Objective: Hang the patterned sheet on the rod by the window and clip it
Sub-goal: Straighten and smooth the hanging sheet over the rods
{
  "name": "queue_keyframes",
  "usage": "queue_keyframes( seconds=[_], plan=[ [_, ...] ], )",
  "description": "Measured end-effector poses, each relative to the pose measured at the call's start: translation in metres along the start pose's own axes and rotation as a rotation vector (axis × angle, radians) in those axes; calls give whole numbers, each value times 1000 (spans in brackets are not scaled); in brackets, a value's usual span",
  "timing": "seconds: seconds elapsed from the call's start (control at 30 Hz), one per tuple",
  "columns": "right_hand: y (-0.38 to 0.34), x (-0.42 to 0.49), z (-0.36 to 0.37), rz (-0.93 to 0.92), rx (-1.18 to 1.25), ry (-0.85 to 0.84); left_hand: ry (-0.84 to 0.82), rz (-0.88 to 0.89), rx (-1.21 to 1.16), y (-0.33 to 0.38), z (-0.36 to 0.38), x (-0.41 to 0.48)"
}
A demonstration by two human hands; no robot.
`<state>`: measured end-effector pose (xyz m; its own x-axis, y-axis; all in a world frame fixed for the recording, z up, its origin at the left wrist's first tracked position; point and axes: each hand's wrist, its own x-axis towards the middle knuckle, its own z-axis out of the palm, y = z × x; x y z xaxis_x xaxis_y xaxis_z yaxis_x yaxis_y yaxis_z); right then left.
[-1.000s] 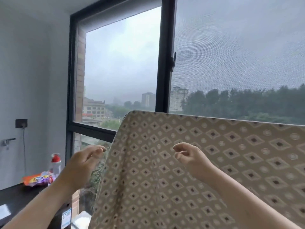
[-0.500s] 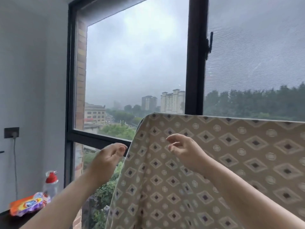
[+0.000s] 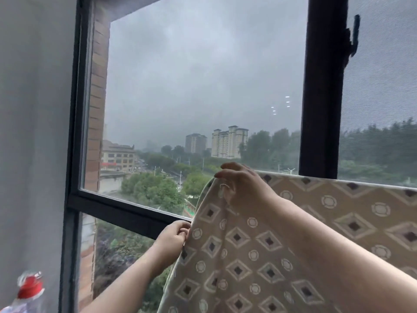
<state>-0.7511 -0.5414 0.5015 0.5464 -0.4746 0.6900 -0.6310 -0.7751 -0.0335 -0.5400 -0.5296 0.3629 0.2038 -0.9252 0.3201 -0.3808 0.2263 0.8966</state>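
Note:
The patterned sheet [image 3: 266,256], beige with dark diamonds and pale rings, hangs folded over the rod along the window, which it hides. My right hand [image 3: 242,186] is at the sheet's top left corner, with its fingers curled over the fold and gripping the cloth. A small pale clip-like shape shows under those fingers, too blurred to make out. Lower down, my left hand [image 3: 173,239] pinches the sheet's left edge in front of the window's crossbar.
The black window frame [image 3: 126,207] has a thick upright [image 3: 322,86] with a handle [image 3: 352,39] at the top right. A grey wall [image 3: 33,132] fills the left. A bottle with a red cap [image 3: 30,288] stands at the bottom left.
Both hands were free in front of the sheet. Now the right hand has risen to grip the top corner and the left has taken hold of the left edge. The view has moved closer and leftward.

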Motion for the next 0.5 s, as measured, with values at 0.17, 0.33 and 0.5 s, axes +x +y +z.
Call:
queue_keyframes(
  seconds=[0.17, 0.33, 0.5],
  plan=[
    [-7, 23, 20, 4, -165, -60, -308, -115, -8, -24, 2, 8],
    [-20, 44, 43, 71, -334, -56, -467, -22, 39, -65, 0, 34],
    [-37, 59, 59, 196, -532, -190, -572, -147, -34, -119, -4, 57]
  ],
)
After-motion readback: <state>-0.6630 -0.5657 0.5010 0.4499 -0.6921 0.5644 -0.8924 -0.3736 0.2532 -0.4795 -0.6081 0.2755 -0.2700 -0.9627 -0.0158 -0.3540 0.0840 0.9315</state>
